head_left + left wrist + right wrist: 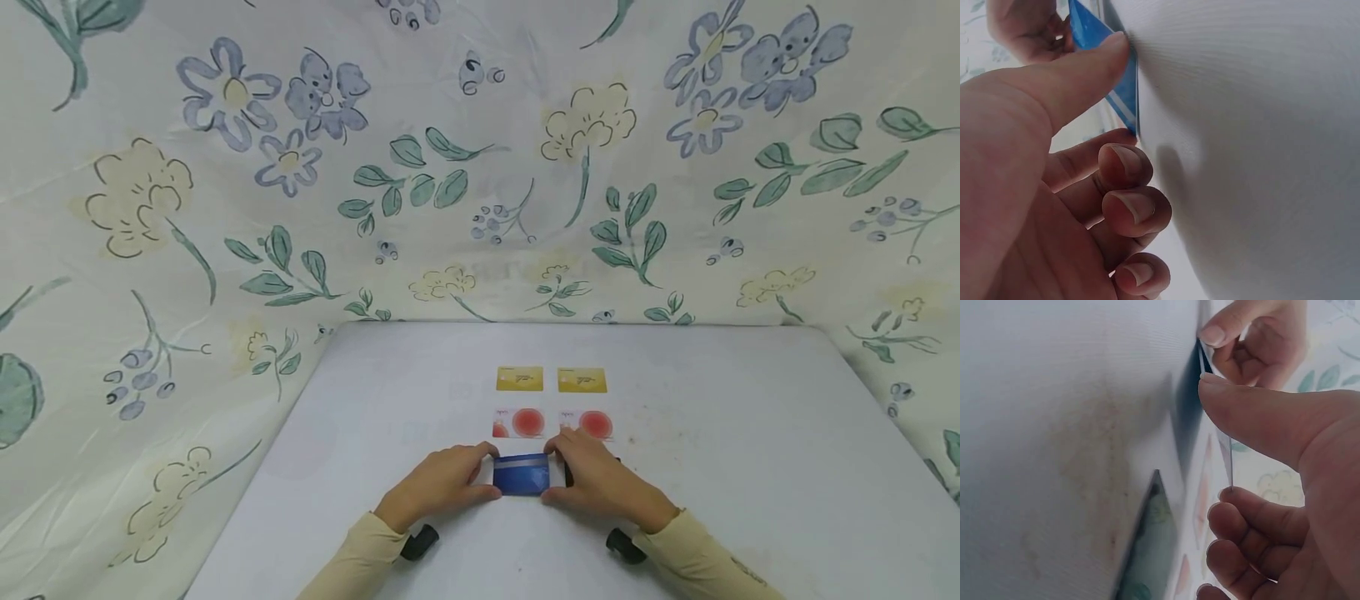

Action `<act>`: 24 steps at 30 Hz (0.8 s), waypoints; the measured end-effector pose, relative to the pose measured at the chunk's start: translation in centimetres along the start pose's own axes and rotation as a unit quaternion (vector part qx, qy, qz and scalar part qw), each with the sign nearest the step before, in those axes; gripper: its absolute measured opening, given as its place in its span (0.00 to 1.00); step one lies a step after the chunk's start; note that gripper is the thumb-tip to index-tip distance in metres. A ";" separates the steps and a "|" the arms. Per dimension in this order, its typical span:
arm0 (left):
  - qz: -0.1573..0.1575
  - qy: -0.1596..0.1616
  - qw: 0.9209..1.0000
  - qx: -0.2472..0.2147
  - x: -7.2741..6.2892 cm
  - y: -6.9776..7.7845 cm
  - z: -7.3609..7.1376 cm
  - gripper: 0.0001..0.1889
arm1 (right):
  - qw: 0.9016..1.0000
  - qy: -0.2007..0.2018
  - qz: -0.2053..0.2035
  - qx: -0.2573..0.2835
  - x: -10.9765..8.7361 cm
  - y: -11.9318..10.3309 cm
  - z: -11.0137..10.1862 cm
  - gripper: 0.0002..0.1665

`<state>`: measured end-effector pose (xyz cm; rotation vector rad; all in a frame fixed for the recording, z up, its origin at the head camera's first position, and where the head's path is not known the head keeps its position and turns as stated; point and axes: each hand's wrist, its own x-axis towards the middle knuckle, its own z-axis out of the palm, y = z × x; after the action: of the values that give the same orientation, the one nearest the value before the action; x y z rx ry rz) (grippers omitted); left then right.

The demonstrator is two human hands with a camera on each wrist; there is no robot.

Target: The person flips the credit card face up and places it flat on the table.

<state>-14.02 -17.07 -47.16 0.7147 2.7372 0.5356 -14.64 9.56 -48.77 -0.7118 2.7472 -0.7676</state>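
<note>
Low over the white table, both hands hold a blue card (521, 477) with a pale stripe near its far edge. My left hand (444, 482) grips its left end, thumb at the near corner and index finger at the far one. At the other end my right hand (600, 479) holds it the same way. In the left wrist view the left thumb (1094, 72) lies against the blue face, and the other fingers are curled beside it. A dark glossy card (1150, 550) lies on the table by the right hand, mostly covered by it in the head view.
Two yellow cards (520, 379) lie side by side farther back on the table (375, 400). Nearer are two white cards with red circles (528, 422), the right one partly behind the right hand. Flowered cloth (517, 192) hangs behind and at the sides.
</note>
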 end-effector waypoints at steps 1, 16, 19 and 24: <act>0.002 0.000 1.000 0.002 0.0 0.1 -0.1 0.29 | 1.000 0.000 0.000 0.004 -0.1 0.0 -0.1 0.36; 0.037 0.007 0.999 0.011 1.2 1.5 -0.7 0.31 | 0.999 0.020 -0.013 0.024 -0.8 -0.6 -2.0 0.34; 0.046 0.011 0.999 0.012 1.5 1.9 -0.7 0.32 | 0.999 0.022 -0.015 0.024 -0.9 -0.7 -2.2 0.34; 0.047 0.011 0.999 0.016 1.8 2.6 -0.7 0.34 | 0.999 0.031 -0.026 0.015 -0.9 -0.6 -2.1 0.34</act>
<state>-14.70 -14.25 -45.80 0.8544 2.7491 0.5236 -14.24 10.48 -46.56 -0.7675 2.7752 -0.8543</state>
